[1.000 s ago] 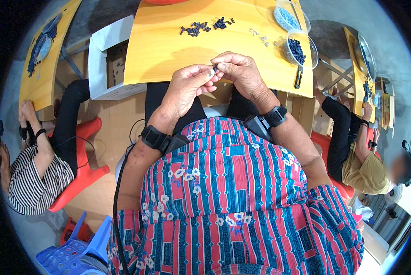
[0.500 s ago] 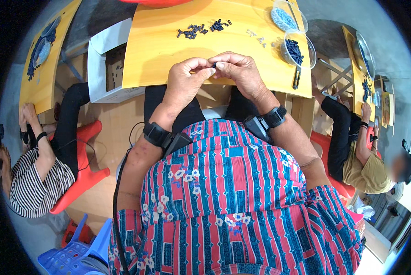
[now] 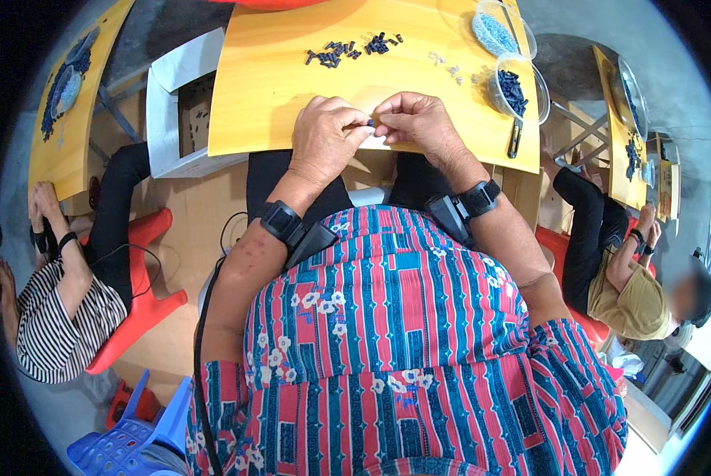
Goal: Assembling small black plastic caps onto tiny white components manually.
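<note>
Near the front edge of the yellow table, my left hand pinches a small dark piece between thumb and fingertips. Facing it, my right hand is closed in a pinch, its fingertips close beside the piece. Whatever lies between the right fingertips is too small to make out. Beyond my hands lies a loose pile of short black parts. Several tiny clear pieces are scattered to the right of the pile.
At the right stand a clear tub of black parts and a tub of light blue pieces. A black-handled cutter lies by the front edge. Left of the table is an open white box. People sit at tables on both sides.
My hands have drawn slightly apart, and the left has turned so its back faces up. The dark piece stays at the left fingertips, slightly lower. The person at right has shifted their hands.
</note>
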Action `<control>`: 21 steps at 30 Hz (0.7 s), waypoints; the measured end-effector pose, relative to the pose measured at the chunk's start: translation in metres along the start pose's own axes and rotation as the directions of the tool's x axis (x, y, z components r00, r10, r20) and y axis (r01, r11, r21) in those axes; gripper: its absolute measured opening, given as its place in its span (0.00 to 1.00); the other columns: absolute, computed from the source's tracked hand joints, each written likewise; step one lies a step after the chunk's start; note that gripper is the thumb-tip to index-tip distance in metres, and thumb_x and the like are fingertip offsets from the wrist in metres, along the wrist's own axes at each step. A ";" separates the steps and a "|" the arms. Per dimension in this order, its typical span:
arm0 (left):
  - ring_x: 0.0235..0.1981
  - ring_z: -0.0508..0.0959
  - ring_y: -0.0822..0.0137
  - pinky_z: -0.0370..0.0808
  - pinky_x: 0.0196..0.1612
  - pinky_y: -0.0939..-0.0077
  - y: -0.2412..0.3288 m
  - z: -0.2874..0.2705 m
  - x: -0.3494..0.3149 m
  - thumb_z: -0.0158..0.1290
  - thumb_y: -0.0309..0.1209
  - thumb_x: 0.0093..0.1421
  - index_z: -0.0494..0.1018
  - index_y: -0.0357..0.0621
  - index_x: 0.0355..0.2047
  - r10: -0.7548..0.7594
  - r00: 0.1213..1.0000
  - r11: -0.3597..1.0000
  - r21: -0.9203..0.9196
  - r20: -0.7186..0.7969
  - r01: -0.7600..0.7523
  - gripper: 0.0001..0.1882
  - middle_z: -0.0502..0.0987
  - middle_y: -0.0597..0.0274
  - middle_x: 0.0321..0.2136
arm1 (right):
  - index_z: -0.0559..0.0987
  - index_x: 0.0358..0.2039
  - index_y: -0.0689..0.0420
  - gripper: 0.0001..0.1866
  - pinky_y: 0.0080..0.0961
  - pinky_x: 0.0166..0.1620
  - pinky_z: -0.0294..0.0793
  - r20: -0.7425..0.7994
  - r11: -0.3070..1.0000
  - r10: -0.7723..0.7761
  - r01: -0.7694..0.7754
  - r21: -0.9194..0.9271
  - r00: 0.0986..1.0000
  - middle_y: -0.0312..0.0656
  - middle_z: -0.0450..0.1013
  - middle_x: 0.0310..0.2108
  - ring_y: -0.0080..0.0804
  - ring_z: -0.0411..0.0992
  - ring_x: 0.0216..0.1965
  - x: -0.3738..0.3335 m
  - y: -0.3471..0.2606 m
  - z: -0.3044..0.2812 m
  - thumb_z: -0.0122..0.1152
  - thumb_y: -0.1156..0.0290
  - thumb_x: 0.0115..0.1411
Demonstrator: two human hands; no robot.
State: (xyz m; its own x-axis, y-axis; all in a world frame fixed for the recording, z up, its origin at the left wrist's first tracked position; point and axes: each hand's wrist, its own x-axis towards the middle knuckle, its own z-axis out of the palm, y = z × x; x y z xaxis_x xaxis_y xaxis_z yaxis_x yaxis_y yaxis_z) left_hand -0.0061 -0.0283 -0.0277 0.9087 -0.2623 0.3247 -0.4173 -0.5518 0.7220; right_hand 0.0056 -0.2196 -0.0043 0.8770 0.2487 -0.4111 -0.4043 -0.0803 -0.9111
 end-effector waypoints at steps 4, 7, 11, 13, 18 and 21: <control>0.32 0.75 0.59 0.71 0.39 0.66 0.000 0.002 0.000 0.62 0.30 0.47 0.80 0.45 0.25 0.027 0.999 1.000 0.015 -0.021 -0.026 0.05 0.78 0.62 0.26 | 0.78 0.38 0.62 0.06 0.14 0.28 0.74 -0.038 0.997 -0.005 0.002 -0.079 0.999 0.36 0.76 0.27 0.20 0.74 0.25 0.000 0.000 -0.004 0.58 0.76 0.61; 0.32 0.75 0.59 0.71 0.39 0.65 0.000 0.003 0.001 0.62 0.31 0.47 0.80 0.45 0.24 0.027 0.999 0.999 0.018 -0.020 -0.027 0.05 0.78 0.62 0.26 | 0.78 0.37 0.62 0.06 0.13 0.26 0.72 -0.053 0.999 -0.006 0.004 -0.033 0.999 0.35 0.75 0.25 0.18 0.73 0.23 -0.001 0.000 -0.002 0.59 0.75 0.62; 0.33 0.74 0.61 0.70 0.41 0.64 0.000 0.004 0.001 0.62 0.34 0.46 0.81 0.49 0.23 0.004 1.000 0.999 0.032 -0.019 -0.004 0.05 0.78 0.66 0.25 | 0.79 0.36 0.61 0.05 0.13 0.26 0.72 0.011 0.997 -0.002 0.003 -0.072 1.000 0.34 0.75 0.24 0.17 0.72 0.22 -0.001 -0.005 -0.002 0.60 0.74 0.62; 0.34 0.74 0.61 0.69 0.41 0.65 0.001 0.004 0.001 0.62 0.34 0.46 0.81 0.50 0.23 0.002 1.000 0.999 0.044 -0.009 -0.002 0.05 0.77 0.67 0.25 | 0.79 0.35 0.60 0.05 0.13 0.26 0.71 0.020 0.996 0.010 -0.008 -0.086 1.000 0.33 0.75 0.23 0.16 0.72 0.22 0.000 -0.005 -0.003 0.61 0.72 0.61; 0.34 0.74 0.62 0.67 0.41 0.66 0.003 0.003 0.000 0.62 0.34 0.46 0.81 0.51 0.24 0.012 1.000 0.998 0.062 -0.009 -0.011 0.05 0.77 0.69 0.25 | 0.79 0.34 0.60 0.05 0.12 0.26 0.72 0.028 0.989 0.045 -0.040 -0.142 0.999 0.33 0.75 0.24 0.16 0.72 0.23 0.002 -0.010 -0.002 0.63 0.72 0.60; 0.34 0.74 0.63 0.67 0.41 0.67 0.002 0.004 0.000 0.62 0.34 0.46 0.81 0.51 0.24 0.031 1.000 0.998 0.055 -0.005 -0.030 0.04 0.77 0.70 0.25 | 0.79 0.34 0.59 0.06 0.13 0.27 0.73 0.055 0.988 0.075 -0.067 -0.136 0.996 0.33 0.76 0.25 0.16 0.73 0.23 0.003 -0.010 -0.004 0.64 0.72 0.59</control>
State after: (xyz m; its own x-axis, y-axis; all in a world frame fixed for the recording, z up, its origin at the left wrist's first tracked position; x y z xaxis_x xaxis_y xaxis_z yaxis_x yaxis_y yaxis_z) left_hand -0.0074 -0.0324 -0.0284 0.8955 -0.2755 0.3495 -0.4447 -0.5861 0.6773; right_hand 0.0133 -0.2219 0.0031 0.8287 0.2943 -0.4760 -0.4232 -0.2270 -0.8771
